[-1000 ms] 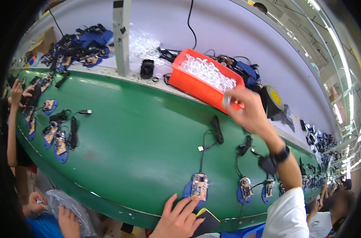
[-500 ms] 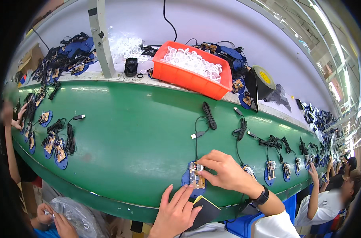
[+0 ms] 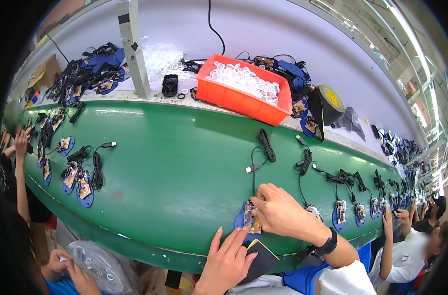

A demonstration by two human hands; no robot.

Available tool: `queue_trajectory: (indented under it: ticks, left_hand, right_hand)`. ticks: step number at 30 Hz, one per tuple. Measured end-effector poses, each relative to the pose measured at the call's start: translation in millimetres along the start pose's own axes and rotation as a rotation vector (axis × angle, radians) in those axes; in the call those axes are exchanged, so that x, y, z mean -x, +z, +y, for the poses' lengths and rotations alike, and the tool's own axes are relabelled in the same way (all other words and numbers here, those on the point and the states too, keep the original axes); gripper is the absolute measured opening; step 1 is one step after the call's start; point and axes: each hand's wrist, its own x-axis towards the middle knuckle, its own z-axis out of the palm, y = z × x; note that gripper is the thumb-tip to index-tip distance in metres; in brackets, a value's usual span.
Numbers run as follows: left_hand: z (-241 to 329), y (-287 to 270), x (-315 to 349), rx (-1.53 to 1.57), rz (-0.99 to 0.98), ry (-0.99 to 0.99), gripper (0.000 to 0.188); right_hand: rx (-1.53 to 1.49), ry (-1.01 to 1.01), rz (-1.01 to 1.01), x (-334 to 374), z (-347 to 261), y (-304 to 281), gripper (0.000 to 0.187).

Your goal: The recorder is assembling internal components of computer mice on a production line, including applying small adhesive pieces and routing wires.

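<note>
A circuit board (image 3: 253,223) on a blue mouse-shaped base (image 3: 239,220) lies near the front edge of the green work surface (image 3: 175,167). Its black USB cable (image 3: 267,145) runs away from me and ends in a bundle. My right hand (image 3: 283,211), with a black wristband, pinches at the board's upper part; whatever its fingertips hold is hidden. My left hand (image 3: 229,258) has its fingers stretched out, fingertips resting at the board's lower left edge. Beside the left thumb is a dark, flat piece (image 3: 260,260) with a yellow edge.
An orange bin (image 3: 243,101) of white rings stands at the back, near a black roll (image 3: 327,105). Similar boards with cables lie right (image 3: 340,215) and left (image 3: 84,189). A metal post (image 3: 134,54) rises behind. Co-workers' hands (image 3: 66,265) are at both sides.
The view has shifted slightly, so the scene sits a little further right and lower. My right fingers are curled closer over the board, and a white round part seen by them before is hidden.
</note>
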Motion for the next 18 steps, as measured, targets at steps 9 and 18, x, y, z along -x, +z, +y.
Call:
queue_trajectory:
  ticks: [9, 18]
  left_hand:
    - [5.2, 1.8, -11.2, 0.006, -0.107, 0.008, 0.021]
    - [-3.1, -3.5, -17.0, 0.109, -0.052, -0.013, 0.024]
  right_hand:
    - [0.006, -0.124, 0.609, 80.8, 23.1, -161.7, 0.058]
    - [0.226, 0.300, 0.369, 202.5, 3.6, -116.3, 0.032]
